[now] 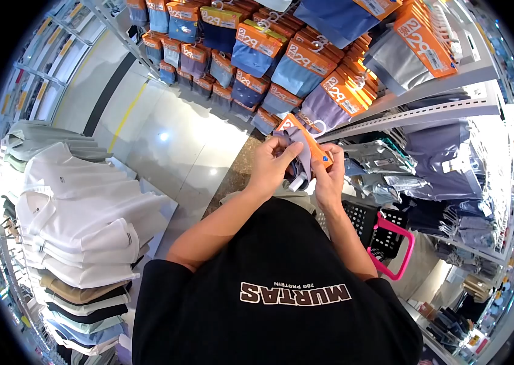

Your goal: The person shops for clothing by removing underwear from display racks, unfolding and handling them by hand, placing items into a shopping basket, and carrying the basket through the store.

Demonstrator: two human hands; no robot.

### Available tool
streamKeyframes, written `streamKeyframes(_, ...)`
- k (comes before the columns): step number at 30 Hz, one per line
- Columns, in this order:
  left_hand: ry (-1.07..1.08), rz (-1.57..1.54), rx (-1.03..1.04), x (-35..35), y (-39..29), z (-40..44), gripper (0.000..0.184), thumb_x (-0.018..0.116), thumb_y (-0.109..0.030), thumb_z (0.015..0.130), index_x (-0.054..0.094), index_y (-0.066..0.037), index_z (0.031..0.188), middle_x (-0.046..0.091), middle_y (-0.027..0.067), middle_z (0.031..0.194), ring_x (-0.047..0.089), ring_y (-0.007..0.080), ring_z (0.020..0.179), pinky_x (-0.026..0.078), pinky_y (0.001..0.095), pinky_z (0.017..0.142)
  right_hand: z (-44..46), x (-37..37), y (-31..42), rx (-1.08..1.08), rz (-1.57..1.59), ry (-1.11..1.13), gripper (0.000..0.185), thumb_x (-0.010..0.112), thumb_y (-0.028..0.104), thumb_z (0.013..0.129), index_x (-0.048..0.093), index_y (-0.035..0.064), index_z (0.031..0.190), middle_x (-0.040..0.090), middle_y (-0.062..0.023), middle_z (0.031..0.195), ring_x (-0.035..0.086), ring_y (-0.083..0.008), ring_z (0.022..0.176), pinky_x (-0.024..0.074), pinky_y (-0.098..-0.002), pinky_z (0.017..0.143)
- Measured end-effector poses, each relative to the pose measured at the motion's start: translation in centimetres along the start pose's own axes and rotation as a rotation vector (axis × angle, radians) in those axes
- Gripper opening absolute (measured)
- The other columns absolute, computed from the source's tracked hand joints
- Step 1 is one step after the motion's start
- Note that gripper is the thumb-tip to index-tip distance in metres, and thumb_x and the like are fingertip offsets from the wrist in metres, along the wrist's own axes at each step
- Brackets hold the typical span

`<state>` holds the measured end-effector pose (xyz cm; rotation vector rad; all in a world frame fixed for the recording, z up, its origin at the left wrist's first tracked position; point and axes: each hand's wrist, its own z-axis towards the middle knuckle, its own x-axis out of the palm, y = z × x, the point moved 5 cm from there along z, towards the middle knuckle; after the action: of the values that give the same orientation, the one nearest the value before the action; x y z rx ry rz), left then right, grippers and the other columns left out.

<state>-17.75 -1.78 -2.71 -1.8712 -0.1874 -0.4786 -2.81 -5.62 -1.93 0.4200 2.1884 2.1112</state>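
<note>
Both hands meet in front of my chest around one small packaged garment [303, 159], grey-lilac cloth with an orange card and a white hook at its top. My left hand [271, 163] pinches the cloth between thumb and fingers on the left side. On the right side, my right hand [330, 176] grips the orange card's lower end. A white piece, perhaps a clip or hanger end, shows beneath the cloth. Just beyond the hands hang similar packs [331, 97] with orange cards marked 29.
Polo shirts [80, 210] hang in a row at the left. A black basket with a pink handle [412, 252] stands at lower right. Grey and dark clothes [442, 158] hang under a white shelf rail [415, 115] on the right. Tiled floor [172, 140] shows beyond.
</note>
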Motion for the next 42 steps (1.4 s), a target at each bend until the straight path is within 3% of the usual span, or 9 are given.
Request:
streamKeyframes(2, -0.013, -0.007, 0.018, 0.2, -0.2, -0.3, 0.022, 0.072, -0.018, 0.093, 0.069, 0.002, 0.103, 0.067, 0.0019, 0.080, 0.060, 0.0058, 0.065, 0.051, 0.0229, 0.054, -0.2, -0.2, 0.2, 0.088, 0.066, 0.056, 0.032, 0.064, 0.005, 0.095, 0.046, 0.0089, 0.120, 0.056, -0.0011, 0.099, 0.053, -0.0045, 0.079, 0.0438, -0.0203, 0.065)
streamKeyframes(7, 0.020, 0.065, 0.034, 0.0, 0.0, -0.6, 0.021, 0.070, -0.013, 0.094, 0.068, 0.004, 0.106, 0.068, 0.0045, 0.081, 0.063, 0.0085, 0.066, 0.053, 0.0227, 0.058, -0.1, 1.4, 1.6, -0.053, 0.030, 0.090, 0.040, 0.076, 0.011, 0.087, 0.047, 0.0057, 0.115, 0.057, -0.0023, 0.102, 0.056, -0.0073, 0.088, 0.0483, -0.0242, 0.077)
streamKeyframes(14, 0.043, -0.150, -0.026, -1.3, 1.3, -0.5, 0.022, 0.068, -0.010, 0.095, 0.065, 0.005, 0.111, 0.069, 0.0076, 0.084, 0.067, 0.0126, 0.073, 0.056, 0.0263, 0.066, 0.9, -0.4, -1.1, 0.152, 0.219, -0.093, 0.028, 0.065, -0.002, 0.090, 0.048, 0.0068, 0.111, 0.058, -0.0033, 0.102, 0.057, -0.0090, 0.092, 0.0482, -0.0257, 0.083)
streamKeyframes(21, -0.008, -0.231, 0.023, -0.9, 0.3, -1.0, 0.026, 0.065, -0.007, 0.096, 0.060, 0.005, 0.118, 0.069, 0.0091, 0.090, 0.068, 0.0138, 0.075, 0.056, 0.0261, 0.067, 1.1, -0.7, -0.8, 0.185, 0.197, -0.076, 0.028, 0.062, 0.002, 0.094, 0.052, 0.0039, 0.120, 0.062, -0.0043, 0.108, 0.059, -0.0100, 0.096, 0.0475, -0.0262, 0.088)
streamKeyframes(25, 0.036, -0.122, 0.009, -0.5, 0.7, -0.3, 0.022, 0.068, -0.008, 0.094, 0.061, 0.004, 0.111, 0.070, 0.0078, 0.087, 0.066, 0.0114, 0.072, 0.054, 0.0244, 0.065, 1.2, -0.8, -1.5, 0.218, 0.215, 0.040, 0.028, 0.061, 0.006, 0.096, 0.055, 0.0026, 0.124, 0.063, -0.0042, 0.110, 0.060, -0.0106, 0.098, 0.0480, -0.0277, 0.090)
streamKeyframes(31, -0.041, 0.009, -0.002, -0.5, 0.4, 0.5, 0.019, 0.075, -0.013, 0.090, 0.063, 0.000, 0.094, 0.068, 0.0051, 0.073, 0.061, 0.0070, 0.060, 0.050, 0.0217, 0.057, 0.8, 0.8, 0.7, 0.096, 0.157, 0.182, 0.047, 0.076, 0.010, 0.087, 0.052, 0.0015, 0.126, 0.062, -0.0066, 0.115, 0.061, -0.0136, 0.101, 0.0487, -0.0298, 0.092)
streamKeyframes(34, -0.028, 0.017, 0.048, -0.5, 0.8, 1.0, 0.020, 0.077, -0.015, 0.089, 0.062, -0.001, 0.089, 0.068, 0.0051, 0.072, 0.061, 0.0068, 0.059, 0.049, 0.0215, 0.055, 0.9, 0.9, 0.1, 0.114, 0.061, 0.143, 0.055, 0.081, 0.010, 0.082, 0.050, 0.0013, 0.126, 0.061, -0.0079, 0.118, 0.060, -0.0143, 0.103, 0.0482, -0.0304, 0.094)
streamKeyframes(39, 0.055, 0.052, 0.017, -1.3, 0.8, 1.3, 0.016, 0.074, -0.013, 0.091, 0.063, -0.002, 0.090, 0.068, 0.0062, 0.073, 0.062, 0.0088, 0.061, 0.050, 0.0221, 0.057, 1.0, -0.2, -2.2, 0.203, 0.196, 0.061, 0.038, 0.069, 0.004, 0.089, 0.053, 0.0019, 0.123, 0.061, -0.0061, 0.113, 0.058, -0.0123, 0.101, 0.0470, -0.0285, 0.091)
streamKeyframes(42, 0.113, 0.053, -0.035, -1.5, 1.0, 1.2, 0.018, 0.072, -0.012, 0.092, 0.063, 0.000, 0.101, 0.069, 0.0066, 0.077, 0.062, 0.0090, 0.064, 0.050, 0.0219, 0.060, 0.8, -0.6, -2.8, 0.270, 0.254, 0.026, 0.034, 0.066, 0.005, 0.091, 0.053, 0.0024, 0.123, 0.061, -0.0059, 0.112, 0.058, -0.0116, 0.098, 0.0475, -0.0275, 0.088)
